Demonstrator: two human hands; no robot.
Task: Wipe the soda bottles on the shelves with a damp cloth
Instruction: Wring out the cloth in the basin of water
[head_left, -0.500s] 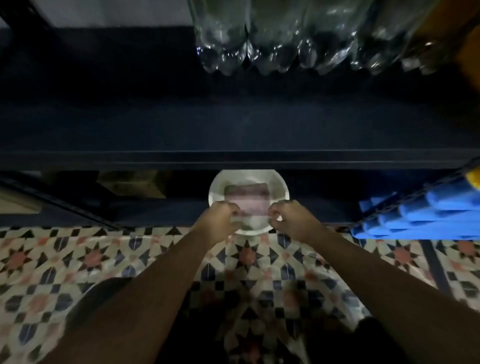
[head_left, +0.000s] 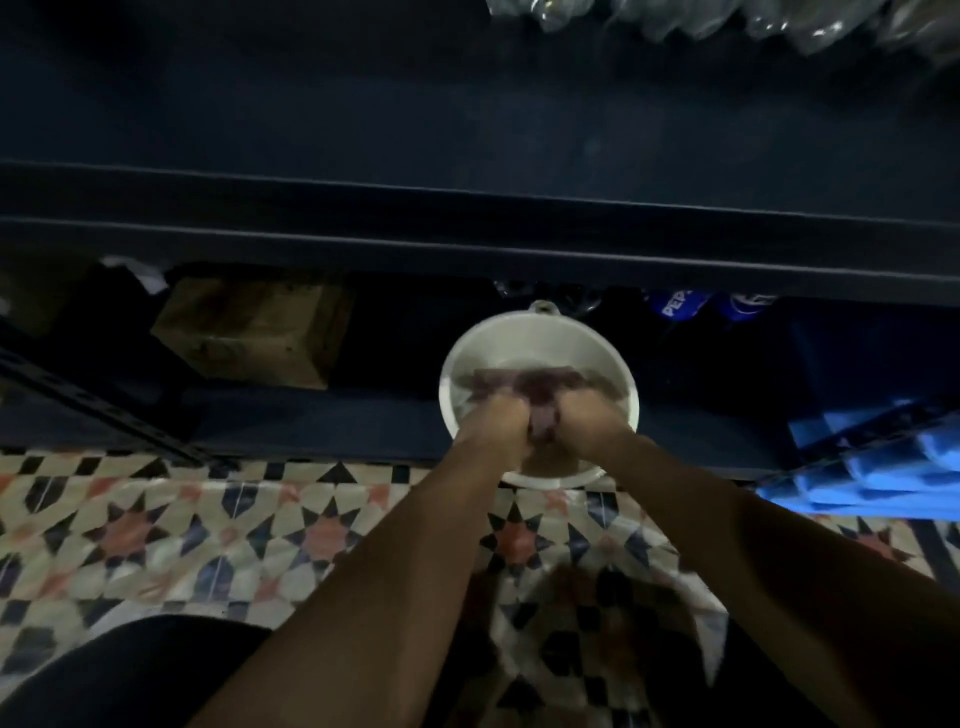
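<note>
Near, patterned floor tiles (head_left: 130, 535) run under both forearms. Just beyond, the left hand (head_left: 501, 423) and right hand (head_left: 587, 423) meet over a white bowl (head_left: 613, 364) of water, fingers clenched on a purplish cloth (head_left: 540, 431) that trails into the water. Right lies a blue crate (head_left: 872, 467); left, a cardboard box (head_left: 249, 332). Farther, Pepsi bottles (head_left: 680, 304) peek under the dark shelf (head_left: 467, 239); clear bottles (head_left: 727, 21) stand at the far edge

Two hands (head_left: 498, 421), one cloth (head_left: 522, 382), one white bowl (head_left: 467, 353), one cardboard box (head_left: 249, 332), two Pepsi bottles (head_left: 675, 304).
</note>
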